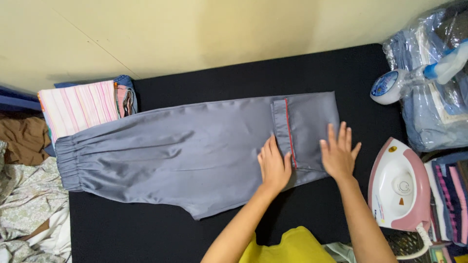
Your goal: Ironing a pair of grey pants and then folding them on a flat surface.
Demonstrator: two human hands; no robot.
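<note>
Step in hand: smoothing, by the look of it; both palms press flat on the folded leg end of the grey trousers (195, 151), which lie across the black pad (234, 78) through the middle of the frame.
Left hand (274, 165): fingers together, flat on the cloth just left of the red-stitched hem (288, 139).
Right hand (339, 153): fingers spread, gripping nothing, flat right of that hem.
Next move calls for: even outward pressure, I judge, so the fold stays square.
Iron (397, 187): pink and white, lower right, near the right hand but apart.
Spray bottle (419, 75): upper right, lying on bagged clothes.
Hard to make out: the iron's cord end and the clothes stacks are cut off at the edges; the trousers' underside is hidden.
</note>
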